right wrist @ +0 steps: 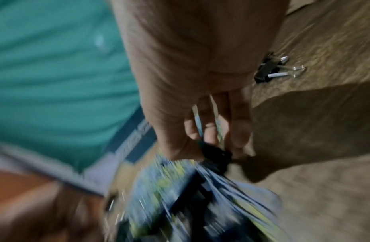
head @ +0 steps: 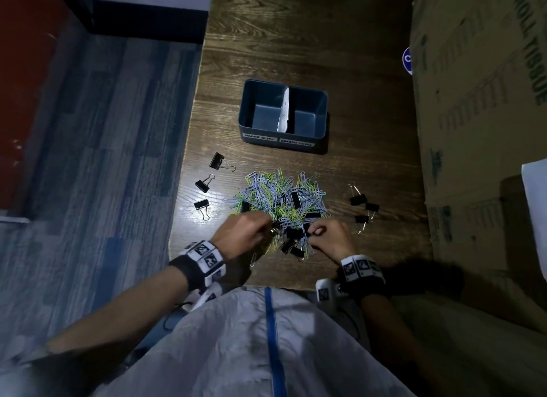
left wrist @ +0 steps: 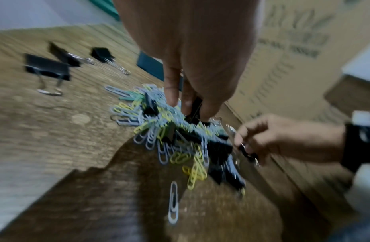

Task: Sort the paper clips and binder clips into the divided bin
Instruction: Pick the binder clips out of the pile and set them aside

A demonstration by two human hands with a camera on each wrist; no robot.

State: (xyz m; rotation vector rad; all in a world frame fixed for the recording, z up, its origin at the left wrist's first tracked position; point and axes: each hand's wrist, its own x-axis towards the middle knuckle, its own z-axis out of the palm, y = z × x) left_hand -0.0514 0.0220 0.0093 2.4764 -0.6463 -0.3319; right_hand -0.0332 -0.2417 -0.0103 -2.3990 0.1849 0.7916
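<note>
A heap of blue, yellow and green paper clips (head: 278, 198) mixed with black binder clips lies on the wooden table (head: 296, 41), in front of the dark blue divided bin (head: 321, 112). The bin's left half is labelled PAPER CLIPS and its right half BINDER CLIPS; both halves look empty. At the near edge of the heap my left hand (head: 268, 228) pinches a black binder clip (left wrist: 194, 111). My right hand (head: 313, 232) pinches another black binder clip (right wrist: 215, 152) at the heap's near right; that view is blurred.
Three binder clips (head: 204, 183) lie apart to the left of the heap, three more (head: 362, 207) to its right. One loose paper clip (left wrist: 173, 203) lies nearer me. Large cardboard boxes (head: 479, 130) wall off the table's right side. The table's left edge drops to the floor.
</note>
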